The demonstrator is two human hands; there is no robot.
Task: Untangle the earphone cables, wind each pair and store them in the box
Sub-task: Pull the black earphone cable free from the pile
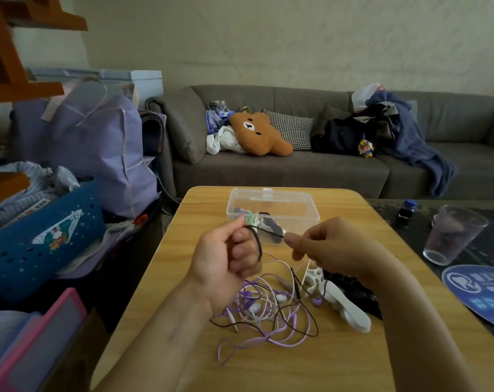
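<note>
Centrally, black cable (258, 241) looped round curled left hand (226, 264), pinched taut by right hand (325, 244). Below, tangled purple and white earphones (265, 309) on worktop (296, 363); clear box (308, 206) behind.

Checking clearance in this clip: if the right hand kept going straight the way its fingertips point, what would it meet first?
Probably the left hand. The right hand points leftward along the taut black cable both pinch; depth is unclear.

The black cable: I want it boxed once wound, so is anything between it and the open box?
Nothing visible blocks it. The black cable, held by both hands, hangs just before the lidless clear box.
</note>
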